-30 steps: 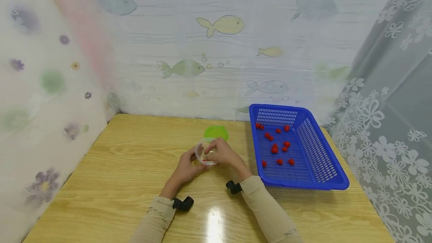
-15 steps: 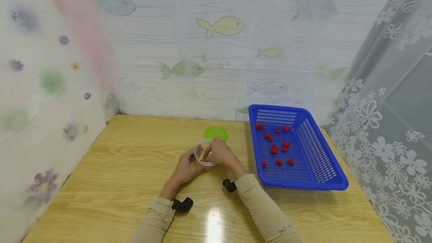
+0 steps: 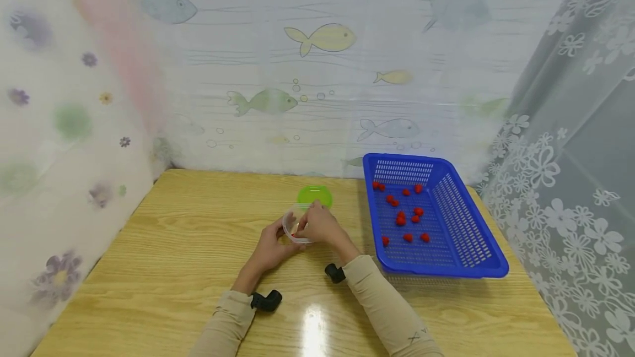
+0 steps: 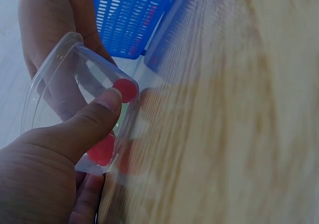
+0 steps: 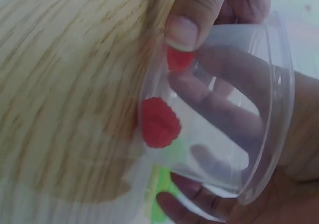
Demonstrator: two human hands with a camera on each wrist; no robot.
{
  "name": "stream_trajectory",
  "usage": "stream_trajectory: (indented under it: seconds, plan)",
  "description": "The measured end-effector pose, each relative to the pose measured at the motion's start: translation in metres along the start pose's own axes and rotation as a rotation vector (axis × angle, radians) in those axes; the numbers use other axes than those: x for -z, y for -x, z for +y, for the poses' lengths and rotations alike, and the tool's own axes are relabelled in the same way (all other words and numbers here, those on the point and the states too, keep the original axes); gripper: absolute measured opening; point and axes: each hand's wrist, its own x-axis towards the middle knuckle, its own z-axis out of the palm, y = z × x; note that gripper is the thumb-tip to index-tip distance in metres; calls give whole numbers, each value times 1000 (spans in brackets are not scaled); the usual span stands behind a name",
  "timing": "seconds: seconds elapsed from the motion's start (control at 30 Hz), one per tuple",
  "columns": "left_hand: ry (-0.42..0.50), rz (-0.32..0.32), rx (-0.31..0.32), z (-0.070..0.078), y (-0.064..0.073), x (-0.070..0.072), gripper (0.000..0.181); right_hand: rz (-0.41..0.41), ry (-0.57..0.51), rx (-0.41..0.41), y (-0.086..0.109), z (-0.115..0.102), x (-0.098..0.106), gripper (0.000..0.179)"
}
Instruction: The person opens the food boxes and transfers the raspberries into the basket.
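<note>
A clear plastic cup [image 5: 219,149] with a rim stands on the wooden table [image 3: 188,247]. My left hand [image 3: 270,248] holds it from the left, its thumb pressed against the outer wall. Through the open top, my right hand [image 3: 322,225] reaches in with finger and thumb. In the right wrist view those fingertips lie on either side of a red raspberry [image 5: 179,58] low in the cup, seeming to pinch it; the left thumb partly hides it. Another raspberry [image 5: 158,123] lies on the cup's bottom. The right hand's remaining fingers are outside the cup wall.
A green lid [image 3: 315,194] lies just behind the cup. On the right stands a blue slotted basket [image 3: 441,270] with several loose raspberries [image 3: 400,219] on its floor. Patterned curtains [image 3: 327,98] hang behind the table and at both sides.
My right hand has lowered its fingertips deeper into the cup, and its forearm has shifted slightly left. The left hand keeps its hold on the cup.
</note>
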Motion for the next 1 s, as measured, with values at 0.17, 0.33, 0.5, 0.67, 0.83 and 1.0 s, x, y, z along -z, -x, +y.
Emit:
stream_trajectory:
  seconds: [0.17,0.33,0.5,0.67,0.83,1.0]
  plan:
    - [7,-1,-19,-3,0,-1,91,-11,70,-62,-5,-4,-2,23]
    - [2,4,-39,-4,-1,-2,89,-10,66,-64,-7,-4,-3,22]
    - [3,17,-40,-5,-2,-1,90,-21,4,-4,-7,1,1,17]
    - [7,10,-41,-6,-4,-1,91,-75,-39,80,-8,7,8,19]
    - [2,1,-17,-5,-4,0,90,-140,-61,98,-9,9,12,13]
    - [2,12,-15,-6,-4,0,89,-127,-41,50,-12,7,9,14]
